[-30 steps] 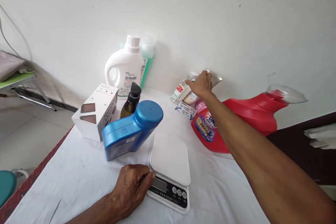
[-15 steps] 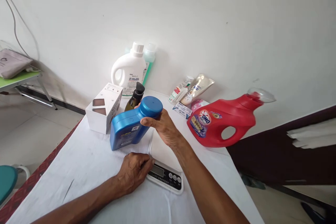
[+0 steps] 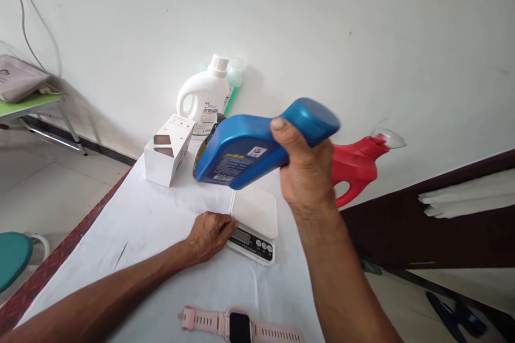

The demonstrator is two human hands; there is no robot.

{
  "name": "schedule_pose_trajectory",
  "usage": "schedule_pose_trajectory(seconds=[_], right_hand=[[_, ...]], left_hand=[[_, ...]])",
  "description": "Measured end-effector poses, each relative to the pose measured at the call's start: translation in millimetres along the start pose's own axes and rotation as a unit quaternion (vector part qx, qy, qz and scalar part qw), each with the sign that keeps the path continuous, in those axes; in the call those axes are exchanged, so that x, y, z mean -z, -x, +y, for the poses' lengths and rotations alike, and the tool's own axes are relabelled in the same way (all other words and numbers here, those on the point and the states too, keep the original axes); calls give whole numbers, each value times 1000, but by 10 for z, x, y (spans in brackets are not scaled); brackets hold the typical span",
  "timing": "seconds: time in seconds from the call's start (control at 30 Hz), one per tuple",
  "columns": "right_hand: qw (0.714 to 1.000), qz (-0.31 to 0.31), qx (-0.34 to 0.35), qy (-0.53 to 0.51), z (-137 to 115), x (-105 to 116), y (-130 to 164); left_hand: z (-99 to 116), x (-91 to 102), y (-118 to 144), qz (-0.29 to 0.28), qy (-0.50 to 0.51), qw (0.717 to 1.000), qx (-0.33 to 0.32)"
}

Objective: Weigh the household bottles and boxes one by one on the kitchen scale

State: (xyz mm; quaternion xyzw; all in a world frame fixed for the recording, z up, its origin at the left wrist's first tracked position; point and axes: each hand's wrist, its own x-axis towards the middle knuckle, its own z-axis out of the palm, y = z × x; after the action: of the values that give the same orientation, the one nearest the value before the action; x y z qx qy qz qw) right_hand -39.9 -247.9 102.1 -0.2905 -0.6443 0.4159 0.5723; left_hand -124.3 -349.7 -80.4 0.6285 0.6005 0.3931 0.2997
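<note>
My right hand [image 3: 308, 174] is wrapped round the neck end of a blue plastic bottle [image 3: 249, 144] with a round blue cap. The bottle is tilted in the air, cap end up to the right, its body above and behind the white kitchen scale [image 3: 255, 211]. The scale's platform has nothing on it, and its display and buttons face me. My left hand [image 3: 211, 236] rests on the cloth, fingers curled closed against the scale's left front edge. Behind the blue bottle, a dark pump bottle [image 3: 203, 147] is mostly hidden.
A white box [image 3: 167, 153], a white detergent jug [image 3: 207, 94] and a green bottle [image 3: 233, 88] stand at the back left. A red detergent jug [image 3: 356, 166] is at the right, partly behind my right hand. A pink smartwatch [image 3: 240, 327] lies near the front of the white cloth [image 3: 161, 300].
My right hand has lifted the blue bottle up and to the right, tilting it more. My left hand stays at the scale. The smartwatch has come into view at the bottom.
</note>
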Motion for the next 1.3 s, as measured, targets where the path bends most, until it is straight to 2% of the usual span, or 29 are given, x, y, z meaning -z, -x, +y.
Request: schedule_pose_trajectory(seconds=[0.07,0.13,0.33,0.57,0.67,0.77,0.87,0.97,1.03,1.07,1.17,1.3], right_hand=[[1000,15,13,24,-89,142,-15],[999,33,7,39,-61,298,18],[991,108,-48,59,339,711,148],[982,172,-62,54,583,944,171],[984,158,-68,39,572,987,192],[993,102,-64,9,505,1050,207],[995,81,-53,-40,512,1207,264],[979,163,-115,-39,731,1450,462],[966,198,-162,18,975,1608,682],[962,198,-183,41,1102,1673,804],[956,128,-215,153,1397,1791,1124],[954,88,-211,194,1509,1835,1280]], left_hand=[[0,2,4,-5,-3,1000,1],[0,0,6,-9,-2,1000,-2],[-5,-8,1,-8,-4,1000,-8],[-5,-4,-15,-20,0,1000,3],[-5,-2,-12,-20,1,1000,4],[-7,-6,-10,-20,4,1000,0],[-4,-13,-14,-17,-1,1000,1],[5,-14,-16,-16,-3,1000,6],[8,-11,-14,-18,-3,1000,8],[8,-10,-13,-19,-2,1000,9],[6,-7,-7,-18,-2,1000,7],[13,-4,-4,-23,-6,1000,-1]])
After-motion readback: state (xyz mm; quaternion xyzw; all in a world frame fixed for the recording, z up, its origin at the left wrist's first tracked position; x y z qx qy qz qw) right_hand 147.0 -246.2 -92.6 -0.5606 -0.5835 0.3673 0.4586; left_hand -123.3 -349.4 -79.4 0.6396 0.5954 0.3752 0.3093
